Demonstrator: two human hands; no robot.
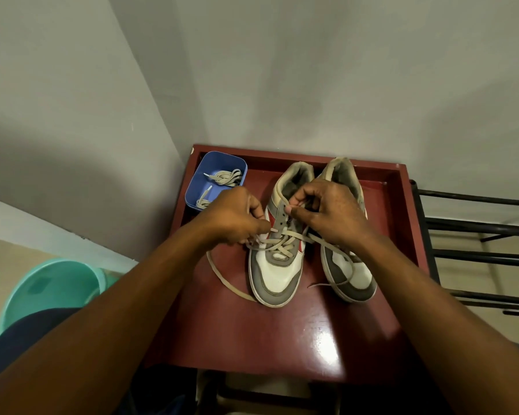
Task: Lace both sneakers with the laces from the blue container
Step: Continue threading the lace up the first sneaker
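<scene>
— First entry?
— Glossy dark-red wooden bench (282, 339) with a raised rim, pushed into the wall corner; the rim likely keeps things from sliding off

— Standing on it?
— Rounded blue plastic container (199, 187), far corner, well clear of the work. One bundled beige spare lace (226, 177) lies inside, presumably kept for the second shoe. Grey-and-white leather sneaker with red side panels (277, 274), toe toward the person, so its eyelets face up within reach. Matching twin sneaker (354, 277) just beside it, showing no lace of its own

— The lace in use?
— Flat beige shoelace (285, 239), crossed through the lower eyelets only. One loose end loops on the bench, the other trails over the twin

— Hands?
— Left hand (234, 217): fingers curled, pinching the shoelace by the eyelet row on the container's side. Right hand (330, 214): thumb and forefinger pinch the sneaker's upper eyelet strip, seemingly steadying it
</scene>
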